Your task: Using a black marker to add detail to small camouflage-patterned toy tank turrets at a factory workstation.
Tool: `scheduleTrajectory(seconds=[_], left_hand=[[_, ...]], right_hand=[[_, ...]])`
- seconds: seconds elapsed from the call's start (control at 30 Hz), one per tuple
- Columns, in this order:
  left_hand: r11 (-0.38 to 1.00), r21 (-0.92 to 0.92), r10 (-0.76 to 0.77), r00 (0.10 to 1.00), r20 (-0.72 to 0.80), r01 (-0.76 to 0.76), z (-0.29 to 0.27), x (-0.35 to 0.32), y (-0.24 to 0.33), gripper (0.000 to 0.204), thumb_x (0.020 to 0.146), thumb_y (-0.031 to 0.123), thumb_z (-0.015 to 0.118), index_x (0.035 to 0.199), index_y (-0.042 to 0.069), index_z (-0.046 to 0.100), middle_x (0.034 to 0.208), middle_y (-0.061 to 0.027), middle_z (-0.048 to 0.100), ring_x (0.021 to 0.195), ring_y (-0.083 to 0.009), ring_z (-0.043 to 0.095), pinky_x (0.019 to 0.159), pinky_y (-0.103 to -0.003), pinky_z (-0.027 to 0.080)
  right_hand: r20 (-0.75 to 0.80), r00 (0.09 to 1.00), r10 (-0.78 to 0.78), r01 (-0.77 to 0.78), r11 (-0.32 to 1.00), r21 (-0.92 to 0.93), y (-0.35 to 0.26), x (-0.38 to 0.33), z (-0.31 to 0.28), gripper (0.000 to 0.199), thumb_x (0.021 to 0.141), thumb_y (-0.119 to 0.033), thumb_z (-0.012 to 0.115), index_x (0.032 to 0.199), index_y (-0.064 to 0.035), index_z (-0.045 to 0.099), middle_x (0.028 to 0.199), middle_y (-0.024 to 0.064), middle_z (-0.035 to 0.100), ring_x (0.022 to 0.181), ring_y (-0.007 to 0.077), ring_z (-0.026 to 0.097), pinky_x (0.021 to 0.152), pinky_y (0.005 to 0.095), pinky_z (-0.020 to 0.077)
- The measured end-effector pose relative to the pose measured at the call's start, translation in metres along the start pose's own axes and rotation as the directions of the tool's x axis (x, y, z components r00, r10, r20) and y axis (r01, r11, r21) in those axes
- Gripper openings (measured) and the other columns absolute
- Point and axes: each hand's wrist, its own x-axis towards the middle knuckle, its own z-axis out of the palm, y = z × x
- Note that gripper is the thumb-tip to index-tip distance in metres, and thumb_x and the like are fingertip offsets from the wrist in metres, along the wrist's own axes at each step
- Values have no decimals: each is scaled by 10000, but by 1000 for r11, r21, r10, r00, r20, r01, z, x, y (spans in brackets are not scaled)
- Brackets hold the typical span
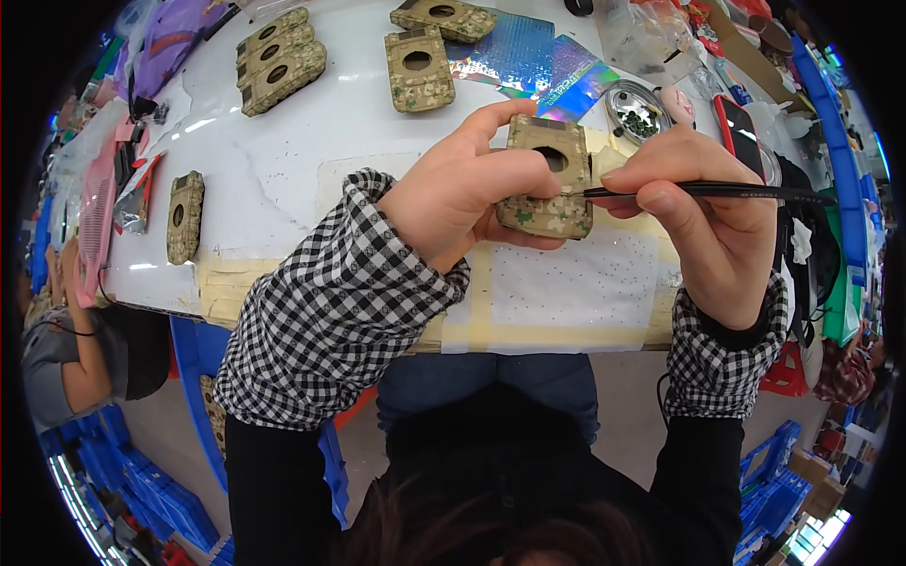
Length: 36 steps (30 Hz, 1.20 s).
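Observation:
My left hand point(472, 184) is closed around a camouflage-patterned toy tank hull point(543, 215) with a round hole in its top. Its thumb presses on the hull's upper face beside the hole. In my right hand point(713, 208) is a pair of black tweezers point(698, 190), held between thumb and fingers. The tweezer tips reach the hull's top close to my left thumb. Whether anything small sits between the tips is too fine to see. To the right of the hull, a round clear dish point(638, 111) holds small dark green pieces.
Similar hulls stand around the table: a stacked group point(278, 66) at far left, one single hull point(177, 217) at left, two at the back. Shiny holographic bags point(514, 52) lie behind my hands, a red-edged phone point(739, 132) at right. White paper point(566, 292) is taped down in front.

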Motion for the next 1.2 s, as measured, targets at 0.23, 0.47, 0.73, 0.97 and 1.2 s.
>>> scheduleTrajectory(seconds=[0.23, 0.47, 0.73, 0.97, 1.2], left_hand=[[1000, 17, 10, 1000, -10, -9, 2, -1, 1, 682, 827, 132, 547, 1418, 44, 217, 1137, -145, 563, 921, -260, 645, 703, -325, 547], [1000, 16, -10, 1000, -16, 10, 3, -2, 3, 709, 817, 133, 571, 1423, 48, 212, 1155, -144, 553, 937, -252, 641, 727, -327, 546], [999, -32, -13, 1000, 28, 14, -1, 2, 3, 892, 752, 126, 672, 1422, -24, 104, 1088, -177, 526, 925, -241, 618, 763, -380, 586], [999, 32, 9, 1000, -11, -8, -1, 2, -3, 718, 800, 112, 580, 1417, 39, 220, 1164, -160, 557, 951, -240, 635, 732, -349, 543], [999, 25, 25, 1000, -18, -25, 1, 0, -2, 705, 801, 102, 573, 1412, 29, 228, 1179, -167, 548, 956, -249, 634, 747, -353, 541]], right_hand=[[-7, 1000, -13, 13, 1000, -19, 0, -1, 0, 186, 880, -114, 592, 888, 62, 651, 805, 117, 620, 767, 182, 586, 703, 276, 471], [-9, 998, -54, 54, 997, -48, 2, -1, 0, 192, 872, -126, 607, 890, 59, 655, 790, 113, 626, 759, 183, 582, 698, 277, 460], [-27, 998, -63, 61, 996, -66, 2, -3, 1, 212, 863, -155, 624, 893, 52, 659, 795, 110, 635, 760, 187, 583, 712, 289, 454], [-39, 997, -68, 66, 995, -70, 1, -3, 3, 218, 865, -162, 622, 888, 51, 659, 795, 110, 639, 763, 193, 582, 718, 298, 453], [-40, 999, -32, 32, 999, -10, 3, -6, 3, 233, 893, -170, 597, 911, 57, 646, 835, 128, 625, 768, 190, 604, 709, 283, 497]])
